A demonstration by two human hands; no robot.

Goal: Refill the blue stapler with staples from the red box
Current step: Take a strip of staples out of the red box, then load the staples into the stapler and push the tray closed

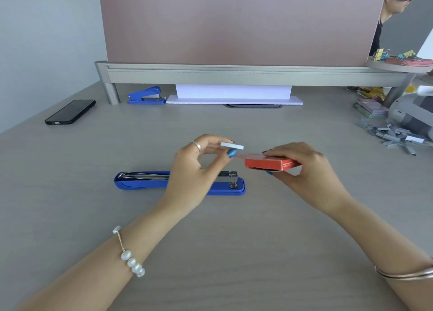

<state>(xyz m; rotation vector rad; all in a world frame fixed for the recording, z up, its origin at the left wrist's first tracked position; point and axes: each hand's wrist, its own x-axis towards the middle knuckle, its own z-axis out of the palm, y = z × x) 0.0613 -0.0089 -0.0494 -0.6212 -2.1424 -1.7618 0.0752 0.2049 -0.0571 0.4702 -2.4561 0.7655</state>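
Observation:
The blue stapler (140, 182) lies flat on the desk, swung fully open, its metal staple channel facing up. Above its right half, my left hand (196, 170) pinches a silvery strip of staples (232, 145) between thumb and fingers. Just to the right, my right hand (302, 168) holds the small red box (269, 163) off the desk, its flap open toward the strip. My left hand hides the middle of the stapler.
A second blue stapler (146, 95) sits closed at the back under a shelf. A black phone (70, 112) lies far left. Several loose staple strips (393, 136) are heaped at the right beside a grey device (412, 116). A pink divider (239, 27) stands behind.

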